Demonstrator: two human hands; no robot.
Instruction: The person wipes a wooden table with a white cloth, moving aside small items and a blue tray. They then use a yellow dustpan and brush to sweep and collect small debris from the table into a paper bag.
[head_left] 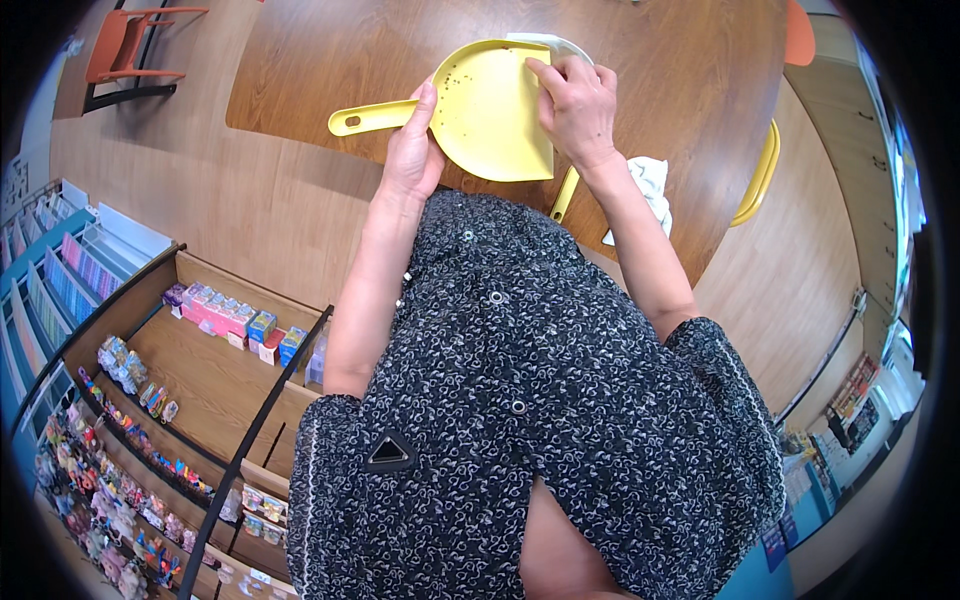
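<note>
My left hand (414, 150) grips a yellow dustpan (495, 120) by its rounded side, with the thumb lying on top near the handle. The pan is above the near edge of the wooden table, its handle pointing left and its straight lip facing right. Small dark crumbs (457, 82) are scattered on its upper left part. Over the lip, my right hand (580, 105) is closed, its fingertips curled down at the pan's surface; anything between them is hidden. A white round-edged thing (560, 45) shows partly from behind the pan and my right hand.
Below my right wrist, a yellow handle (565, 195) lies at the edge of the wooden table (310, 70), beside a crumpled white cloth (650, 185). A yellow chair (762, 175) stands at the right, an orange chair (120, 50) far left. Shelves with small goods (225, 312) fill the lower left.
</note>
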